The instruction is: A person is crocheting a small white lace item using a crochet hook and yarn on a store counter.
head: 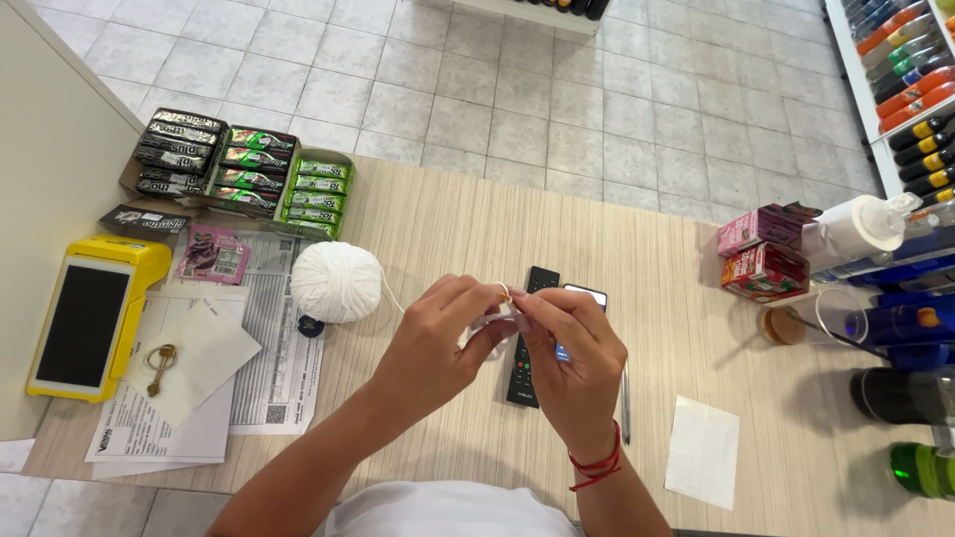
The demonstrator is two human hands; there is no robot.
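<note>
Both my hands meet over the middle of the wooden counter (448, 224). My left hand (438, 343) and my right hand (572, 353) pinch a small white piece with a tiny gold-coloured bit (505, 295) between the fingertips. A thin white thread (391, 294) runs from there to a ball of white yarn (336, 282) lying just left of my left hand. A red cord bracelet (597, 464) circles my right wrist. Under my hands lie a black remote control (527, 373) and a phone (582, 295), partly hidden.
A yellow payment terminal (90, 313), papers (254, 388), a key (159, 366) and boxes of snack bars (244, 169) fill the left side. A pen (626, 398) and white sheet (703, 449) lie right. Small red and pink cartons (764, 257), bottles (910, 323) and a shelf stand far right.
</note>
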